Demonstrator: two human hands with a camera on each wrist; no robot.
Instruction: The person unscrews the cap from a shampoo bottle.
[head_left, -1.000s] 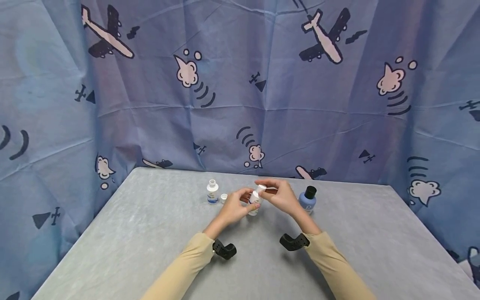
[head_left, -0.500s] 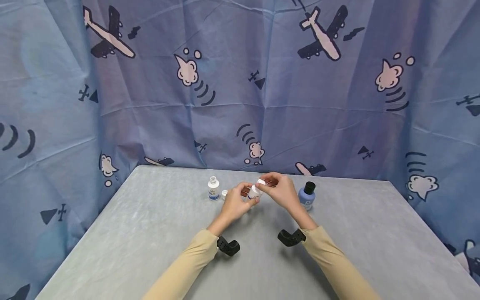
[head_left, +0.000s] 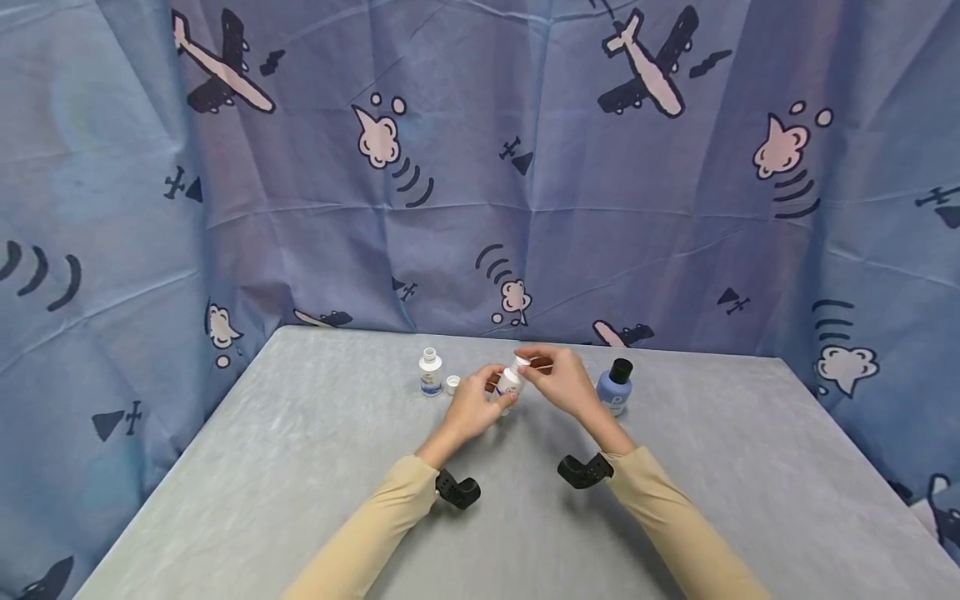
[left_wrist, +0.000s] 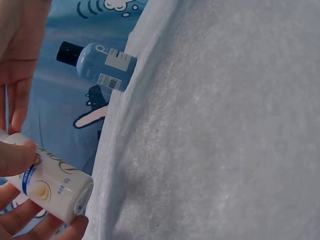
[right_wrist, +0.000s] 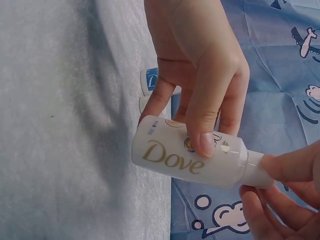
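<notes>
My left hand (head_left: 471,407) grips a small white Dove bottle (right_wrist: 180,157), tilted and held above the table, thumb across its front. At the bottle's top, my right hand (head_left: 562,382) pinches the white cap (right_wrist: 256,170) between thumb and fingers. In the right wrist view the cap sits against the neck; how tightly cannot be told. Left of the hands in the head view, a white bottle with a blue label (head_left: 431,375) stands uncapped. Close by it lies a loose white cap (head_left: 453,383).
A blue bottle with a black cap (head_left: 615,388) stands upright just right of my right hand. The grey-white table (head_left: 300,467) ends at a blue printed curtain (head_left: 450,167) behind. Each wrist wears a black camera mount (head_left: 459,492).
The held bottle has risen a little. Half a second ago its cap looked tilted and apart from the neck; now they line up. The view has shifted slightly.
</notes>
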